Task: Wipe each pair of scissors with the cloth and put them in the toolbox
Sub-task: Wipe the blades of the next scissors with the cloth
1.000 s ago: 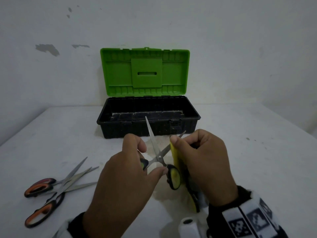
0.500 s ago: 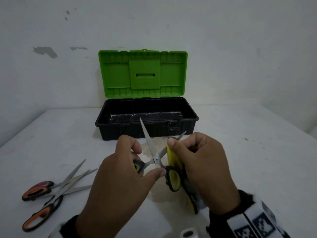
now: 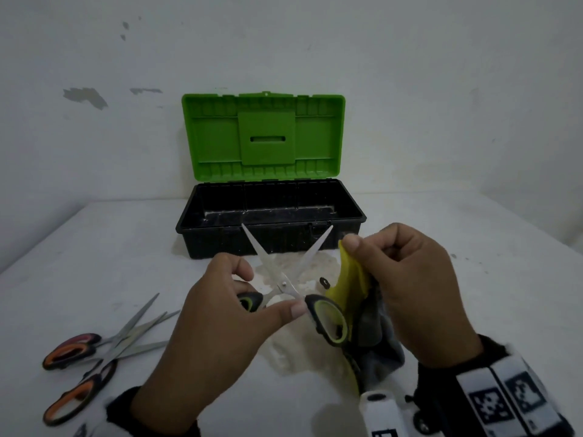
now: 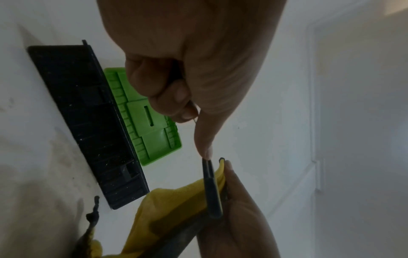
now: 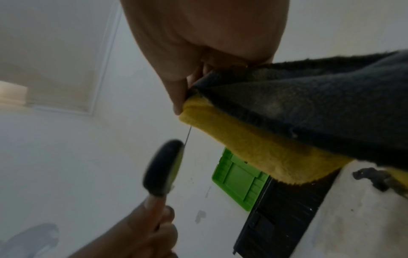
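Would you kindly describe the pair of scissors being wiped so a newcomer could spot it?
Find the open toolbox with its green lid. Just in front, the left hand holds scissors with blades spread in a V. Their handles are black and yellow-green; the orange-handled pairs lie on the table.

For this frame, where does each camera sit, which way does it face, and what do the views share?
Head: worn on the head, looking forward and down at the toolbox, both hands and the table.
Left wrist: along the left hand toward the held scissors.
Right wrist: along the right hand gripping the cloth.
All three views share the toolbox, scissors and cloth.
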### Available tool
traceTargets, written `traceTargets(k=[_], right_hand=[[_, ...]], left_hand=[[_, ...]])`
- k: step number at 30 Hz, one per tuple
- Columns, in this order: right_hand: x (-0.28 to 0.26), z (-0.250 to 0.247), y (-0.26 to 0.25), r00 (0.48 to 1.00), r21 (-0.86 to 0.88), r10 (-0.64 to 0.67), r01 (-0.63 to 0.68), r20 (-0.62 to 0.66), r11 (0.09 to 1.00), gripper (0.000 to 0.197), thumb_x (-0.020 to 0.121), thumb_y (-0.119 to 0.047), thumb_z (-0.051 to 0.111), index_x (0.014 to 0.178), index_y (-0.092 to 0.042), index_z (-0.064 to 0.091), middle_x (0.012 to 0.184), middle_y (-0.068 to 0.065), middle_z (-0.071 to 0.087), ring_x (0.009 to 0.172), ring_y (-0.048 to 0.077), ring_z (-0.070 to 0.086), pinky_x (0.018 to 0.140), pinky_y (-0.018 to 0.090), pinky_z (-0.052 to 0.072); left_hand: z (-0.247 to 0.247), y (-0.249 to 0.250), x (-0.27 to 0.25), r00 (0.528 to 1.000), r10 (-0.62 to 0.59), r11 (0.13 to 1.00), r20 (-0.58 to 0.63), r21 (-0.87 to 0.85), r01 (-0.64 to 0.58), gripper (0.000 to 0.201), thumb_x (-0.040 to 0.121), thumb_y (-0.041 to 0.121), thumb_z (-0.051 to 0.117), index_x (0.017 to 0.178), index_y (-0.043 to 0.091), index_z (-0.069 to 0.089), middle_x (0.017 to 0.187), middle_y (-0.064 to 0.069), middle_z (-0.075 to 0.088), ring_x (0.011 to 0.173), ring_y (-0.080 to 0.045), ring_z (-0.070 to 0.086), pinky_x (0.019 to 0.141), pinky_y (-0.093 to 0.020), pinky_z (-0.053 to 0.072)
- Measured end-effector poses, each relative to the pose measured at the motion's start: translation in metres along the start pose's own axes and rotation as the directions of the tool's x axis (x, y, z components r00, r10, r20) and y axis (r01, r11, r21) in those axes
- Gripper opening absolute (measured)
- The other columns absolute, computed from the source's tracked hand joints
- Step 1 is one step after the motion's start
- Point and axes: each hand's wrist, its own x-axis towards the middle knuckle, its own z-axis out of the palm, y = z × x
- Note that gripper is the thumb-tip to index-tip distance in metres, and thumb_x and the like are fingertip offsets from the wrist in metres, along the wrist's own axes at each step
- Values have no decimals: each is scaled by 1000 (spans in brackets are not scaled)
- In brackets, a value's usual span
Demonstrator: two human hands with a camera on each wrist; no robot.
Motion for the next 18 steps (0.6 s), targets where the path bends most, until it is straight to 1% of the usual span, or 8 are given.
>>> traceTargets(k=[3, 5, 7, 9, 11, 13, 15, 18], right_hand=[[-11, 7, 0, 989, -17, 1, 2, 148, 1000, 23, 71, -24, 84, 67, -9, 66, 66, 5, 72, 57, 21, 66, 53, 25, 53], [-17, 11, -1, 975, -49, -11, 22, 221, 999, 21, 71, -20, 85, 65, -11, 67, 63, 3, 71, 55, 17, 66, 51, 22, 52], [-19, 13, -1, 968, -33, 16, -8, 249, 999, 21, 71, -18, 85, 63, -12, 66, 58, 0, 70, 50, 9, 64, 49, 18, 49], [-19, 14, -2, 959, 9, 64, -69, 276, 998, 22, 71, -18, 85, 64, -10, 66, 57, 2, 70, 49, 10, 64, 48, 19, 48], [-20, 14, -4, 958, 2, 75, -78, 276, 997, 22, 70, -20, 85, 64, -9, 66, 57, 3, 71, 48, 10, 64, 47, 18, 48], [-19, 13, -6, 968, -12, 59, -57, 245, 998, 23, 70, -21, 85, 65, -8, 66, 57, 2, 71, 48, 9, 64, 47, 17, 48], [-16, 12, -2, 983, -3, 46, -46, 180, 999, 24, 70, -21, 85, 66, -7, 67, 59, 2, 71, 50, 9, 64, 48, 18, 49], [-12, 10, 4, 993, 39, 56, -60, 106, 997, 23, 71, -20, 85, 66, -9, 66, 58, 0, 70, 50, 7, 62, 48, 17, 47]], left_hand=[[1, -4, 5, 995, -62, 995, 81, -67, 68, 74, 33, 65, 78, 93, 34, 48, 91, 2, 65, 78, -13, 61, 63, -27, 49], [1, -6, 8, 989, -74, 990, 126, -109, 88, 75, 31, 64, 81, 92, 33, 50, 91, -2, 66, 73, -15, 58, 61, -30, 48], [-1, -5, 9, 983, -65, 989, 172, -121, 86, 71, 34, 59, 84, 90, 30, 52, 82, -1, 67, 63, -8, 56, 55, -27, 45], [-3, -3, 9, 977, -39, 989, 208, -132, 68, 67, 38, 55, 85, 88, 26, 52, 66, 3, 63, 50, 0, 51, 50, -20, 43], [-3, -2, 8, 977, -16, 993, 213, -114, 41, 65, 41, 54, 84, 87, 23, 50, 64, -2, 62, 46, 2, 49, 48, -18, 43], [-3, 0, 7, 977, 10, 995, 213, -104, 13, 64, 43, 54, 83, 86, 22, 49, 63, -7, 61, 46, -2, 45, 48, -20, 43], [-1, 0, 7, 975, 30, 991, 221, -133, 0, 64, 44, 54, 83, 85, 19, 47, 55, -1, 53, 46, -6, 41, 48, -21, 40], [0, 0, 7, 971, 29, 984, 238, -178, 14, 65, 44, 50, 84, 85, 15, 46, 52, 4, 46, 44, -7, 38, 44, -20, 38]])
